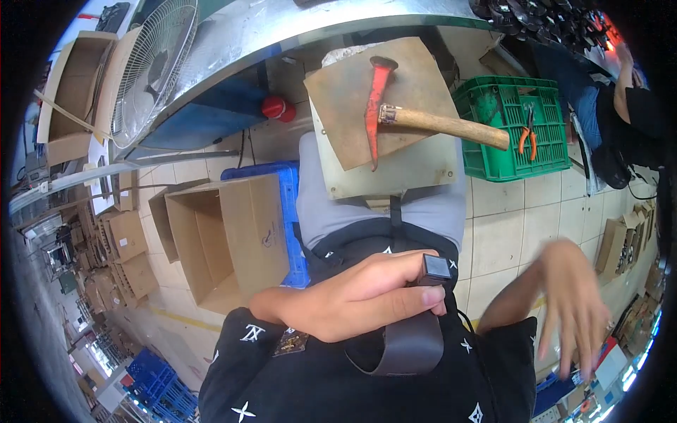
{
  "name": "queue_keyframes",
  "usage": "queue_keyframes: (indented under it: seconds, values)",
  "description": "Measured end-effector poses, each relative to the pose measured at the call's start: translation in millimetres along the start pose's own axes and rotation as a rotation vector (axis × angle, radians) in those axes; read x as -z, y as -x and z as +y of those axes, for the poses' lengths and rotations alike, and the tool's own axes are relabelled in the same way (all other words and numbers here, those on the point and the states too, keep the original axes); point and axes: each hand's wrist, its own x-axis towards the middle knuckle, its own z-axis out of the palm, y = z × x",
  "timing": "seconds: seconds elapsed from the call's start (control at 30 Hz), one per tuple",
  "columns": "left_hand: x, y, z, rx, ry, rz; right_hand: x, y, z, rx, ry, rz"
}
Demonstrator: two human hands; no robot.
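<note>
Grasped a dark strap (418,349) in the left fingers (405,266), in front of the shirt (458,384), showing its square black end (437,267) at the fingertips. Held the right fingers (567,340) spread and released, blurred, out to the right, well apart from the strap. Had a hammer (437,125) with a tapered red head (375,106) lying on a brown sheet (338,92), over a pale board (395,182) across the lap (314,204); saw its wooden handle (465,129) reach past the board's right edge. Saw pliers (529,132) at a green crate (493,170) to the right and a box (255,233) to the left. Looked toward a metal desk (247,46), a fan (159,67) near its left end and a red pail (278,109) below.
</note>
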Motion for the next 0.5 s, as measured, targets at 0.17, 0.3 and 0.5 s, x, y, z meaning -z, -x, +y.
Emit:
queue_keyframes:
  seconds: [0.17,0.3,0.5]
  values:
    - [5.2,1.8,-4.9,-0.029,0.006,0.048,-93.6,-93.4,-20.3,-0.207,-0.320,-0.108]
    - [10.4,-6.0,-2.0,-0.015,0.022,0.039,-110.3,-62.1,-22.6,-0.233,-0.289,0.192]
    - [20.1,-8.8,-6.4,-0.115,-0.226,-0.022,-151.7,-122.5,-52.4,0.008,-0.375,0.817]
